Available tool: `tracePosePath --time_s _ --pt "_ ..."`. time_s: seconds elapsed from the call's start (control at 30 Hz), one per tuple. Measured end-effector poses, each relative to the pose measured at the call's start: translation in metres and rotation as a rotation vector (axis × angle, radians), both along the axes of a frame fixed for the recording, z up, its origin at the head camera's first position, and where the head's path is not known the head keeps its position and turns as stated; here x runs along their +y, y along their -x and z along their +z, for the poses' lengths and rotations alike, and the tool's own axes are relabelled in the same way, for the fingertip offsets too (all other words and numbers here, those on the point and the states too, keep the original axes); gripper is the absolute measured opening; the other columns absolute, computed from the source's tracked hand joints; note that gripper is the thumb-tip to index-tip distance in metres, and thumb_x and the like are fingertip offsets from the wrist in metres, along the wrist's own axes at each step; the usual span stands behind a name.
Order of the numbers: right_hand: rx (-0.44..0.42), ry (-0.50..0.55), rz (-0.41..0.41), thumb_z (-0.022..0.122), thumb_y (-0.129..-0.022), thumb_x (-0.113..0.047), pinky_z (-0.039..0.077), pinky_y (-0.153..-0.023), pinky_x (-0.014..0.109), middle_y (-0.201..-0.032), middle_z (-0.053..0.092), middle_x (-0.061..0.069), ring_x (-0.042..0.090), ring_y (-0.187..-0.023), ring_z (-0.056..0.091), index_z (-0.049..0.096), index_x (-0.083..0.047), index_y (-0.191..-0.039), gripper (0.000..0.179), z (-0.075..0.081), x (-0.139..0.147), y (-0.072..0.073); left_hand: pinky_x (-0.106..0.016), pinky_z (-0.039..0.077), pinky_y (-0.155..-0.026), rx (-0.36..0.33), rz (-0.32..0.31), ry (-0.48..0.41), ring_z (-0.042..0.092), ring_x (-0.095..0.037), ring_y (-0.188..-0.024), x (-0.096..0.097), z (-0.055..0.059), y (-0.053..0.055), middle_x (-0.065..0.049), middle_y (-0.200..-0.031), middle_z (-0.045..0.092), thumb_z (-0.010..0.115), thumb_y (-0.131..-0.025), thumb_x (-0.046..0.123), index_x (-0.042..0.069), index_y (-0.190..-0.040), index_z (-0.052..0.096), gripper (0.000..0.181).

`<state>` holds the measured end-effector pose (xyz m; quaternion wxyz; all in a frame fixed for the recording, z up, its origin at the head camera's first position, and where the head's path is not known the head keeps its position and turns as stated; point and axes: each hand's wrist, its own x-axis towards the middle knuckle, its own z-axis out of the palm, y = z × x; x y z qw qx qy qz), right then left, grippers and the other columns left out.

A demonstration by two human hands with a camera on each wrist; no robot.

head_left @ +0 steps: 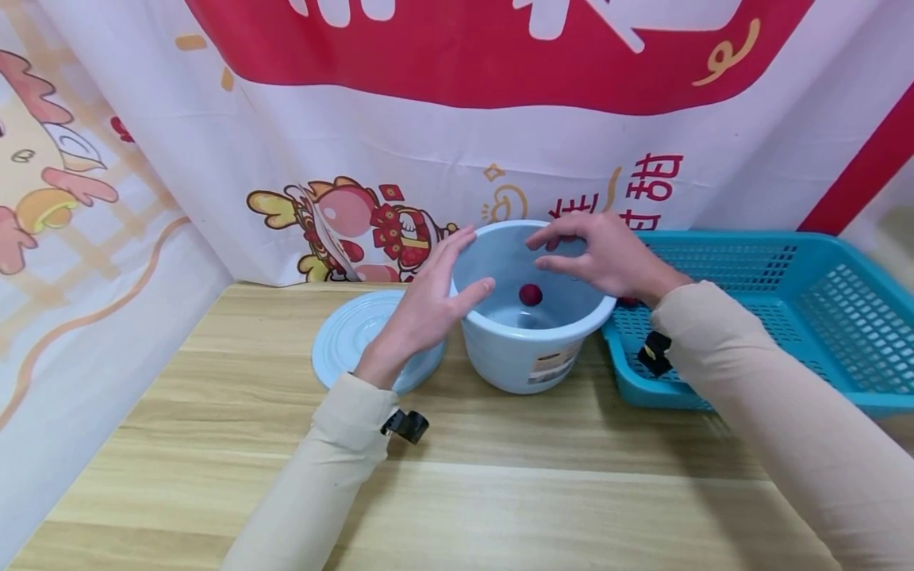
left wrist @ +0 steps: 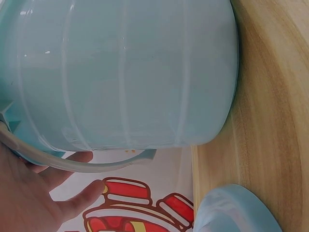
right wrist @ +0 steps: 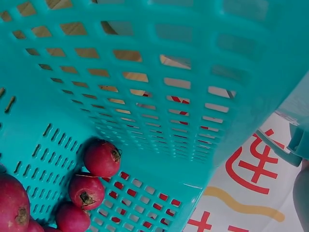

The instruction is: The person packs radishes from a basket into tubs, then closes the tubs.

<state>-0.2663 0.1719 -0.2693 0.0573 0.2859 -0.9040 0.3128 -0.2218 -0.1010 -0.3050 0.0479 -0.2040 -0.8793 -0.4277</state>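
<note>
The light blue bucket stands upright on the table. A single red radish shows inside it; I cannot tell whether it touches the bottom. My left hand is at the bucket's left rim with the fingers extended, and the pale handle passes by it in the left wrist view. Over the rim's right side, my right hand has thumb and fingers apart with nothing between them. Several red radishes lie in the teal basket, mostly hidden by my right arm in the head view.
A round light blue lid lies on the wooden table, left of the bucket and partly under my left wrist. The basket sits close on the bucket's right. A printed white and red cloth hangs behind everything.
</note>
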Motion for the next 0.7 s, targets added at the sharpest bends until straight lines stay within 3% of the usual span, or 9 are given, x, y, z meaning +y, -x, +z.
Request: tracePosePath --time_s 0.53,0.7 --pt "0.002 0.030 -0.046 0.083 -0.093 -0.024 0.062 -0.094 0.050 -0.124 0.077 0.008 0.026 -0.112 0.070 0.077 -0.018 -0.129 0.037 0.004 0.005 -0.002 -0.062 0.035 -0.126 0.011 -0.009 -0.005 0.027 -0.023 -0.163 0.001 0.000 0.000 0.009 -0.177 0.022 0.060 -0.100 0.052 0.021 -0.167 0.032 0.079" --pt "-0.055 0.108 -0.094 0.081 -0.095 -0.030 0.064 -0.089 0.035 -0.129 0.076 0.004 0.023 -0.114 0.069 0.075 -0.023 -0.133 0.039 0.009 0.018 -0.005 -0.062 0.035 -0.126 0.013 -0.008 -0.009 0.027 -0.022 -0.163 0.001 0.000 0.000 0.009 -0.177 0.022 0.060 -0.100 0.052 0.020 -0.167 0.032 0.080"
